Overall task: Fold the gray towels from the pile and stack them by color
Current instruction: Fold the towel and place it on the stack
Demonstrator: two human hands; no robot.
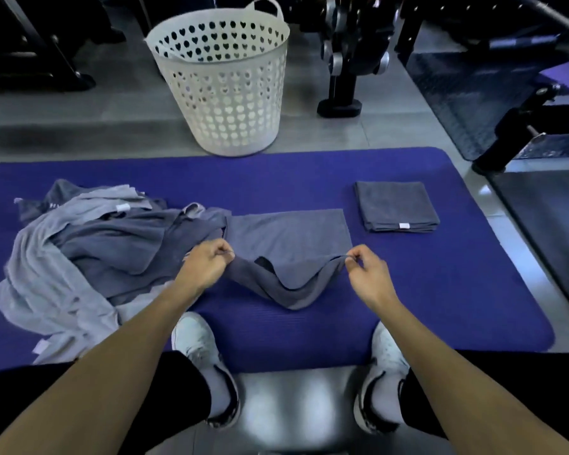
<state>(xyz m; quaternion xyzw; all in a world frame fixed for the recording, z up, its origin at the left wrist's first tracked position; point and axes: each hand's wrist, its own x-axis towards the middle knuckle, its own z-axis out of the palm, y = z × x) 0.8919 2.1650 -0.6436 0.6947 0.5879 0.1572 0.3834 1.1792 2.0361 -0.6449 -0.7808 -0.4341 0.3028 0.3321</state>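
Observation:
A dark gray towel (286, 238) lies half flat on the blue mat (424, 290) in front of me. Its near edge is lifted and sags in the middle. My left hand (207, 262) pinches the near left corner, and my right hand (363, 267) pinches the near right corner. A folded dark gray towel (395, 205) rests on the mat to the right. At the left sits a loose pile of light gray and dark gray towels (86, 257), touching the left edge of the towel I hold.
A white plastic laundry basket (224, 83) with heart-shaped holes stands on the floor just beyond the mat. Black gym equipment (342, 60) stands behind and to the right. My white shoes (197, 349) rest on the mat's near edge.

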